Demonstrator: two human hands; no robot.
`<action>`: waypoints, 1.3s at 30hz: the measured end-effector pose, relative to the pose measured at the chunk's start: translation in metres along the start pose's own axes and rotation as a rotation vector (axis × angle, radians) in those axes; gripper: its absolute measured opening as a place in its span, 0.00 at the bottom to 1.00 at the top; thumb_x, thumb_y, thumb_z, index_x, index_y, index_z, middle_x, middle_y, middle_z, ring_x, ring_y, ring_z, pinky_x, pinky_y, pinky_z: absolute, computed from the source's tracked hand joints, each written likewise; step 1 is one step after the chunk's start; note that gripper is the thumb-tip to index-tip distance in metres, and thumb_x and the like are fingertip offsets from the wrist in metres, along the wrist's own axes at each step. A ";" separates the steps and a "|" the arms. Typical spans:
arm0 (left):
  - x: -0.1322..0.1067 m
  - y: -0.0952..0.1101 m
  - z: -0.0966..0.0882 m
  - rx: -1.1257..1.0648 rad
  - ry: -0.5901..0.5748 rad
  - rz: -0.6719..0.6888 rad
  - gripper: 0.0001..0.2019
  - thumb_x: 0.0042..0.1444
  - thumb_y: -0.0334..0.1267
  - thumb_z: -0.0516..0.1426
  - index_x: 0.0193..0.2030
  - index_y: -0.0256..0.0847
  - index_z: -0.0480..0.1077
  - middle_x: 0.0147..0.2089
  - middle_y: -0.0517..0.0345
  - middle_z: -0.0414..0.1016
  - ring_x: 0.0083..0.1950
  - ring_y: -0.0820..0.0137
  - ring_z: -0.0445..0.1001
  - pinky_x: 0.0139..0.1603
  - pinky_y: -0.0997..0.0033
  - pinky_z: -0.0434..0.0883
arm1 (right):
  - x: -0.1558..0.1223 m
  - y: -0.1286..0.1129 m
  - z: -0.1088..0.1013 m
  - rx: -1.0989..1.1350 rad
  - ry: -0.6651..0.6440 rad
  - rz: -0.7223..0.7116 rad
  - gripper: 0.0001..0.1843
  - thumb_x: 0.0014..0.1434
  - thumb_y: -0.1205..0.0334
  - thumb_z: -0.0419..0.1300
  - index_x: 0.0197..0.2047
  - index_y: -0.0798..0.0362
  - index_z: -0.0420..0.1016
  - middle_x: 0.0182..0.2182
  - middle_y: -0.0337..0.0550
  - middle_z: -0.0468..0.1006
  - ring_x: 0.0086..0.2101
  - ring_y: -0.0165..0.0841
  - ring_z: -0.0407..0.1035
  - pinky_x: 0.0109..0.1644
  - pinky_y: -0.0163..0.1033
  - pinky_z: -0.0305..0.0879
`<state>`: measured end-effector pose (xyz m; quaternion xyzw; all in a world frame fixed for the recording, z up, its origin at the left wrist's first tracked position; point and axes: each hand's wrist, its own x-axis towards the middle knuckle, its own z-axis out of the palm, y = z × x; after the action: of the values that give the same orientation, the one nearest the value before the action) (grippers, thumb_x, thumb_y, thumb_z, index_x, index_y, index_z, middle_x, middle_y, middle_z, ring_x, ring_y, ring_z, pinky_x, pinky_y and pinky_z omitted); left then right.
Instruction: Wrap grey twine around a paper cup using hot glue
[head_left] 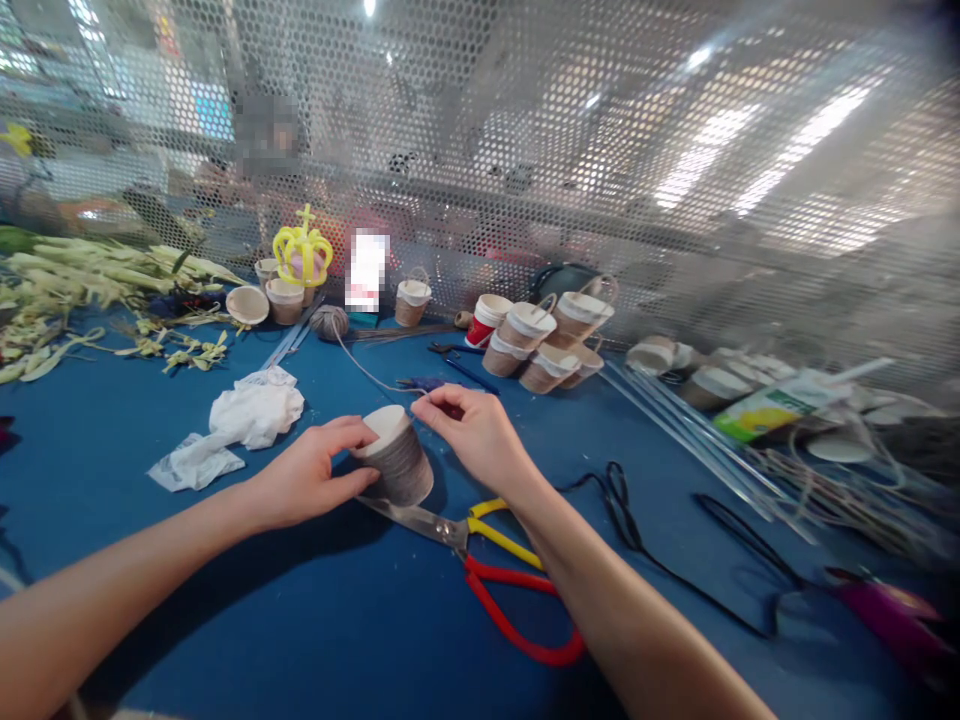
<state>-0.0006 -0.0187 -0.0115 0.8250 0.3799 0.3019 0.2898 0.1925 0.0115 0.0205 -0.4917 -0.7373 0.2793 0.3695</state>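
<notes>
Grey cord (361, 371) looks pinched by right hand (474, 432), fingertips blurry; left hand (319, 472) grips cup (400, 462). Keep cord taut, no gaps.

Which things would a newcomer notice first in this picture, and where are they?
Probably the big scissors first: their red and yellow handles stand out on the blue table, partly beneath the right forearm. Just beyond the scissors, the left hand holds a ridged grey cup. At the back left, a bright yellow crown shows above small cups.
</notes>
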 end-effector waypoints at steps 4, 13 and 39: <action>0.000 -0.001 0.001 0.024 -0.009 0.018 0.06 0.53 0.35 0.51 0.37 0.38 0.66 0.40 0.56 0.71 0.48 0.67 0.66 0.56 0.64 0.58 | 0.001 0.004 0.003 0.022 -0.004 -0.001 0.09 0.51 0.59 0.56 0.25 0.56 0.71 0.24 0.40 0.72 0.27 0.30 0.64 0.32 0.36 0.60; 0.002 -0.001 0.001 -0.026 -0.014 0.069 0.03 0.53 0.32 0.51 0.35 0.38 0.64 0.39 0.55 0.69 0.45 0.69 0.65 0.54 0.64 0.59 | 0.001 0.011 0.010 0.082 -0.039 0.017 0.10 0.51 0.58 0.55 0.26 0.56 0.70 0.24 0.39 0.71 0.26 0.29 0.63 0.31 0.35 0.60; 0.005 0.008 -0.010 -0.351 -0.003 -0.104 0.07 0.49 0.33 0.54 0.37 0.37 0.64 0.36 0.58 0.68 0.40 0.70 0.66 0.43 0.71 0.63 | -0.013 -0.012 0.003 -0.089 -0.346 0.070 0.30 0.47 0.55 0.62 0.51 0.58 0.63 0.45 0.50 0.72 0.42 0.38 0.68 0.45 0.43 0.64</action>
<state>-0.0019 -0.0166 0.0018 0.7415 0.3632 0.3469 0.4449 0.1870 -0.0050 0.0244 -0.4775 -0.7840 0.3395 0.2052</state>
